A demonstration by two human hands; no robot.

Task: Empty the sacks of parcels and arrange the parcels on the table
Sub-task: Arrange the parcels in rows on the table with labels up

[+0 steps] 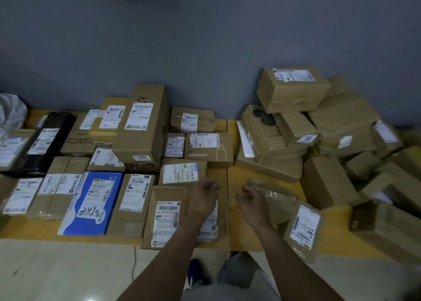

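Several brown cardboard parcels with white labels lie flat in rows on the left half of the yellow table point(245, 237). A blue parcel point(91, 204) marked 2490 lies among them. My left hand point(204, 197) hovers with fingers apart over a flat brown parcel point(166, 216) at the front edge, holding nothing. My right hand point(251, 201) is open too, just left of a taped brown parcel point(276, 198); it does not grip it. A labelled parcel point(304, 229) leans at the table's front right.
A loose heap of brown boxes point(293, 89) is piled at the right against the grey wall. A black parcel point(49, 139) and a grey sack point(11, 114) sit at the far left. Pale floor lies below the table edge, with my blue shoe point(196, 273) on it.
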